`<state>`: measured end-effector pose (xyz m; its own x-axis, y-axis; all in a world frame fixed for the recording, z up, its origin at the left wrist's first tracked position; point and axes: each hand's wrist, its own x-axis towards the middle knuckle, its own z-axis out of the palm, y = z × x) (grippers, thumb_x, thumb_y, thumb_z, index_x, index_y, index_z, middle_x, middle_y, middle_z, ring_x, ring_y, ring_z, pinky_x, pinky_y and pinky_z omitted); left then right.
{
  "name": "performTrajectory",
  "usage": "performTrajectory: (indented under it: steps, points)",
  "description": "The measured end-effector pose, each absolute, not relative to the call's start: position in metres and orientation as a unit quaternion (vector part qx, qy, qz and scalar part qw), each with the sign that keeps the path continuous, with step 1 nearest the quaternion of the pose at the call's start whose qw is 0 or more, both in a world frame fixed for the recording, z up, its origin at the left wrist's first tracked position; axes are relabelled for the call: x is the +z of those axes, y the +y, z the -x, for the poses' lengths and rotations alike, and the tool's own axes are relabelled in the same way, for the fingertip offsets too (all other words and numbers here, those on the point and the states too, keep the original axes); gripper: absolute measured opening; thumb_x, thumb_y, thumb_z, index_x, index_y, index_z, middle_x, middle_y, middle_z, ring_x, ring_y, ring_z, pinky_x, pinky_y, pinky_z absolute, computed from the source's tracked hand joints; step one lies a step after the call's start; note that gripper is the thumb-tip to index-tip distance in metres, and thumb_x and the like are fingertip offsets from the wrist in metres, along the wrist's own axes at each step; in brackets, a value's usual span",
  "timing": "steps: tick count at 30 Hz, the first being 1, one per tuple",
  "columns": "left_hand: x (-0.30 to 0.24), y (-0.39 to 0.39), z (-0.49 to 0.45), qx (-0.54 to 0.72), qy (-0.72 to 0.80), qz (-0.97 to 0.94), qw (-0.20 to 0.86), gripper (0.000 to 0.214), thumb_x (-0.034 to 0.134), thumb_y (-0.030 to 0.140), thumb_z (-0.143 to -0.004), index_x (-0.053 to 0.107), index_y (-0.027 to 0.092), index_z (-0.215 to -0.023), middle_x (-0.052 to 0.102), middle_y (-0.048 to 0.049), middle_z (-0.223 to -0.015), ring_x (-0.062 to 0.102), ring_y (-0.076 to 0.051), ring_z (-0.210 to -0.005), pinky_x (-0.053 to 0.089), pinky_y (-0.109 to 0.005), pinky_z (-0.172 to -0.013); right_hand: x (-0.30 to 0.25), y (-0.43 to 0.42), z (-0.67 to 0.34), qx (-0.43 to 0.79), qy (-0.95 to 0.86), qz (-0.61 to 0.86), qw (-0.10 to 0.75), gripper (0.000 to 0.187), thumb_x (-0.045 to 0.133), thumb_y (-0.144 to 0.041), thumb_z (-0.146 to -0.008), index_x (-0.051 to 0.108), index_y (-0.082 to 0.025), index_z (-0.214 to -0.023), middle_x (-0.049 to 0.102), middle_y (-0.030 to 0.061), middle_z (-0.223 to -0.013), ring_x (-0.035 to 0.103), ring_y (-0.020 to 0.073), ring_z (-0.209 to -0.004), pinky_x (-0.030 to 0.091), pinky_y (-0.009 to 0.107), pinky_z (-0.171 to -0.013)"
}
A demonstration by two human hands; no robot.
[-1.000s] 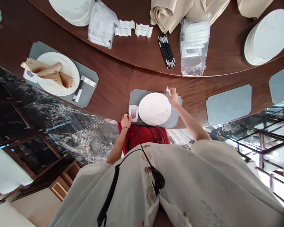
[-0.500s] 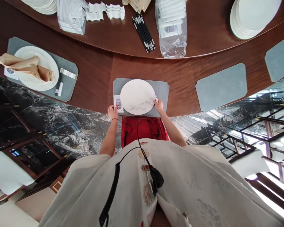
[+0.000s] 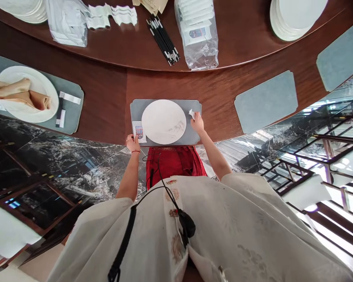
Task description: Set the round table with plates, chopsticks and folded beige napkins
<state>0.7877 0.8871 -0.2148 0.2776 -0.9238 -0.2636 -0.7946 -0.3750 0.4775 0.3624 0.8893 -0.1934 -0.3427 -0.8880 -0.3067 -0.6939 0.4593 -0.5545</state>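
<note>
The right hand (image 3: 197,123) has drawn off the rim of the plate and out onto the mat. Its thumb and fingers are closed in a tight pinch on a small crumpled white wad (image 3: 191,113), which sits just right of the round white glazed plate (image 3: 164,121) and apart from its rim. The plate itself shows faint grey marks near that side.

At the plate's lower left, the left hand (image 3: 133,143) has its fingers on the lower edge of a white printed card with a crest (image 3: 138,131). They touch the card, but whether they grip it or only rest there I cannot tell. Good work here looks like a matter of the fingertips: a small, firm pinch keeps the wad under control, and a light touch should keep the card from skidding.

Plate and card lie on a grey round-cornered mat (image 3: 138,111), set on a polished reddish-brown wood table (image 3: 106,105). Left of the plate is a second white plate (image 3: 45,103) with a folded tan napkin (image 3: 20,92) across it — beside that, a dark-and-silver cutlery set (image 3: 60,109). Right of the plate lies another grey mat (image 3: 266,102). Beyond it are a bundle of black chopsticks (image 3: 163,41), a clear plastic bag of white packets (image 3: 197,35) and a stack of white plates (image 3: 294,17).
</note>
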Motion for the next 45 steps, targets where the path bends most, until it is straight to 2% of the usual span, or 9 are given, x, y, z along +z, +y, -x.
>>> performTrajectory:
  steps: [2, 6, 10, 17, 27, 31, 37, 42, 45]
  points:
    - [-0.215, 0.885, -0.790, -0.253, -0.549, -0.788, 0.118, 0.022, 0.055, 0.038, -0.092, 0.057, 0.019, -0.100, 0.054, -0.0040, -0.075, 0.059, -0.025, -0.083, 0.046, -0.036, -0.082, -0.190, 0.876, -0.344, -0.127, 0.782, 0.551, 0.263, 0.039, 0.047, -0.038, -0.095, 0.050, -0.016, -0.127, 0.059, 0.0170, -0.122, 0.054, 0.0307, -0.116, 0.046, 0.053, -0.102]
    - [-0.212, 0.880, -0.793, -0.260, -0.556, -0.784, 0.098, 0.022, 0.056, 0.038, -0.091, 0.057, 0.018, -0.099, 0.053, -0.0031, -0.073, 0.058, -0.024, -0.079, 0.046, -0.035, -0.081, -0.184, 0.859, -0.312, -0.076, 0.708, 0.644, 0.280, 0.044, 0.052, -0.043, -0.095, 0.054, -0.021, -0.133, 0.055, 0.0126, -0.133, 0.048, 0.0308, -0.126, 0.041, 0.053, -0.108]
    - [-0.207, 0.875, -0.796, -0.266, -0.559, -0.781, 0.085, 0.022, 0.057, 0.038, -0.090, 0.056, 0.018, -0.099, 0.052, -0.0014, -0.070, 0.057, -0.022, -0.075, 0.047, -0.034, -0.079, -0.176, 0.871, -0.294, -0.099, 0.712, 0.639, 0.276, 0.053, 0.060, -0.039, -0.091, 0.051, -0.019, -0.139, 0.049, 0.0127, -0.142, 0.043, 0.0308, -0.132, 0.040, 0.051, -0.112]
    - [-0.202, 0.861, -0.804, -0.273, -0.576, -0.769, 0.055, 0.020, 0.057, 0.037, -0.089, 0.055, 0.019, -0.098, 0.053, -0.0005, -0.068, 0.060, -0.022, -0.074, 0.049, -0.034, -0.080, -0.167, 0.899, -0.300, -0.101, 0.750, 0.591, 0.278, 0.035, 0.057, -0.024, -0.089, 0.064, -0.016, -0.122, 0.060, 0.0123, -0.127, 0.049, 0.0297, -0.119, 0.044, 0.050, -0.105]
    - [-0.196, 0.824, -0.833, -0.337, -0.601, -0.724, 0.020, 0.023, 0.058, 0.042, -0.089, 0.057, 0.020, -0.097, 0.062, -0.0036, -0.073, 0.064, -0.022, -0.074, 0.050, -0.032, -0.075, -0.162, 0.921, -0.325, -0.081, 0.775, 0.564, 0.272, 0.035, 0.055, -0.025, -0.090, 0.064, -0.017, -0.123, 0.061, 0.0140, -0.128, 0.048, 0.0324, -0.123, 0.043, 0.050, -0.102]
    - [-0.178, 0.755, -0.826, -0.293, -0.648, -0.701, 0.058, 0.024, 0.053, 0.037, -0.092, 0.059, 0.018, -0.104, 0.065, -0.0063, -0.080, 0.065, -0.021, -0.079, 0.051, -0.033, -0.079, -0.158, 0.937, -0.337, -0.087, 0.796, 0.540, 0.260, 0.051, 0.053, -0.035, -0.091, 0.053, -0.016, -0.138, 0.056, 0.0162, -0.136, 0.048, 0.0333, -0.126, 0.042, 0.051, -0.104]
    - [-0.158, 0.582, -0.759, -0.299, -0.760, -0.560, 0.137, 0.025, 0.048, 0.022, -0.092, 0.062, 0.014, -0.111, 0.061, -0.0149, -0.115, 0.063, -0.020, -0.098, 0.053, -0.030, -0.083, -0.145, 0.962, -0.386, -0.106, 0.867, 0.443, 0.201, 0.063, 0.040, -0.043, -0.093, 0.035, -0.020, -0.152, 0.043, 0.0182, -0.150, 0.041, 0.0327, -0.138, 0.039, 0.053, -0.110]
    - [-0.141, 0.442, -0.680, -0.269, -0.841, -0.457, 0.108, 0.027, 0.045, 0.021, -0.093, 0.062, 0.010, -0.110, 0.060, -0.0159, -0.116, 0.055, -0.027, -0.121, 0.040, -0.044, -0.110, -0.130, 0.896, -0.424, -0.118, 0.894, 0.409, 0.142, 0.055, 0.037, -0.034, -0.094, 0.046, -0.021, -0.146, 0.047, 0.0187, -0.146, 0.043, 0.0329, -0.135, 0.038, 0.054, -0.110]
    - [-0.131, 0.369, -0.646, -0.215, -0.863, -0.451, 0.081, 0.033, 0.042, 0.019, -0.094, 0.060, 0.004, -0.117, 0.056, -0.0188, -0.121, 0.048, -0.031, -0.132, 0.034, -0.050, -0.113, -0.125, 0.803, -0.426, -0.123, 0.876, 0.439, 0.157, 0.046, 0.034, -0.030, -0.096, 0.058, -0.022, -0.134, 0.055, 0.0161, -0.136, 0.049, 0.0318, -0.125, 0.041, 0.051, -0.106]
